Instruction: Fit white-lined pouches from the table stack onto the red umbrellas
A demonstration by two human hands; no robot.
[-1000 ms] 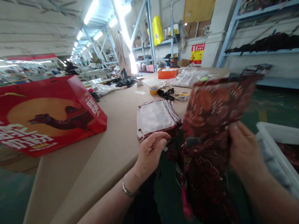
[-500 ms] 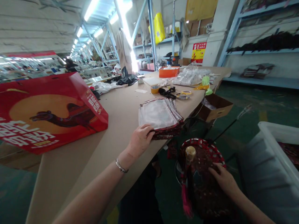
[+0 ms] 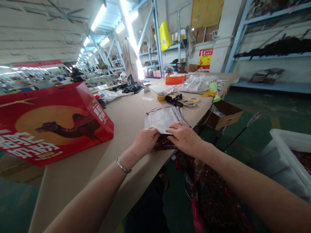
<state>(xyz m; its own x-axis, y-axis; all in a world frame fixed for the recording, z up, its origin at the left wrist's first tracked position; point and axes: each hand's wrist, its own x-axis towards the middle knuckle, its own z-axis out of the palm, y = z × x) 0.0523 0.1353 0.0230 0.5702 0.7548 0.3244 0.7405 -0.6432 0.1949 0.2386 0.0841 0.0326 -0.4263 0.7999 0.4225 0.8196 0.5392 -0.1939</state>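
Observation:
A stack of square white-backed cloth pieces (image 3: 160, 118) with dark red edges lies near the table's right edge. My left hand (image 3: 145, 141) is closed at the near left corner of the top piece, its thumb and fingers pinching the edge. My right hand (image 3: 184, 137) pinches the same near edge further right, and its fingers hide part of the stack. Dark red layers show beneath the edge between both hands. Below my right forearm, dark red patterned fabric (image 3: 216, 194) with a pink tassel (image 3: 197, 210) hangs beside the table.
A large red bag (image 3: 60, 123) with a camel picture stands on the left of the table (image 3: 126, 119). Beyond the stack lie yellow tape (image 3: 161, 97), black straps (image 3: 174, 99), snips (image 3: 190, 103) and plastic bags (image 3: 198, 81). A cardboard box (image 3: 225, 113) and a white bin (image 3: 279, 152) stand right.
My right hand has left the dark red fabric beside the table and moved up and left to the stack's near edge. The left hand stays at that edge.

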